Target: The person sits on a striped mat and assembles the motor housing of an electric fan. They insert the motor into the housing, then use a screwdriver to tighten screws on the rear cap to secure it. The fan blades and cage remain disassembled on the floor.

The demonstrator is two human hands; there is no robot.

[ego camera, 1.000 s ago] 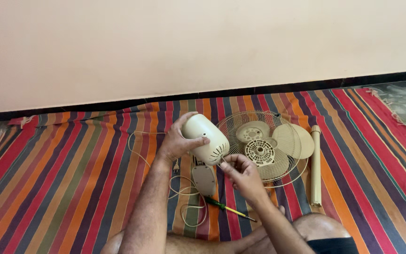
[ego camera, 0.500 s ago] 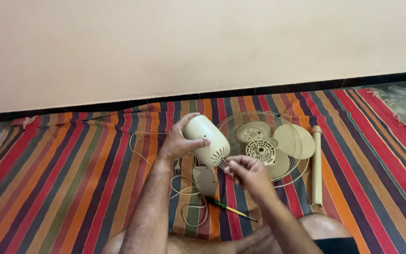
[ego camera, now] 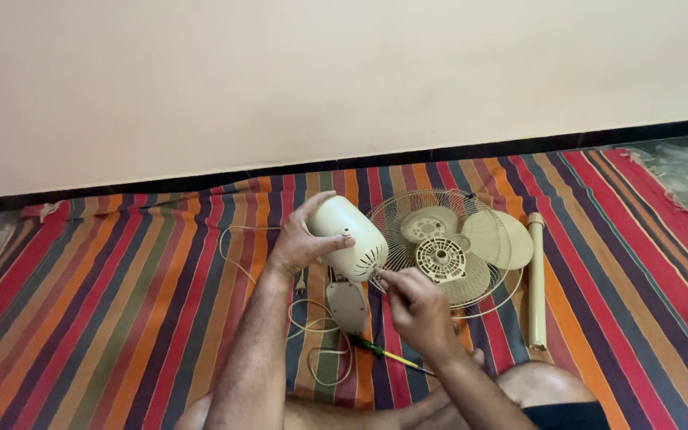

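A cream fan motor housing [ego camera: 349,235] is held up off a striped mat by my left hand [ego camera: 300,239], which wraps its left side. My right hand [ego camera: 412,306] is at the housing's lower right end, fingertips pinched together against the front where the shaft comes out; what they pinch is too small to tell. Below the housing hangs its cream neck piece [ego camera: 346,305]. A white power cord [ego camera: 312,326] loops on the mat under my left forearm. A screwdriver [ego camera: 388,353] with a green and yellow handle lies near my right wrist.
A wire fan guard [ego camera: 404,209] lies flat on the mat with cream blades [ego camera: 491,235] and a round vented hub [ego camera: 439,256] on it. A cream pole [ego camera: 536,279] lies to its right. My bare knees are at the bottom edge. A wall with dark skirting runs behind.
My right hand has shifted slightly down and turned at the housing's front end. The left hand and housing stay almost still.
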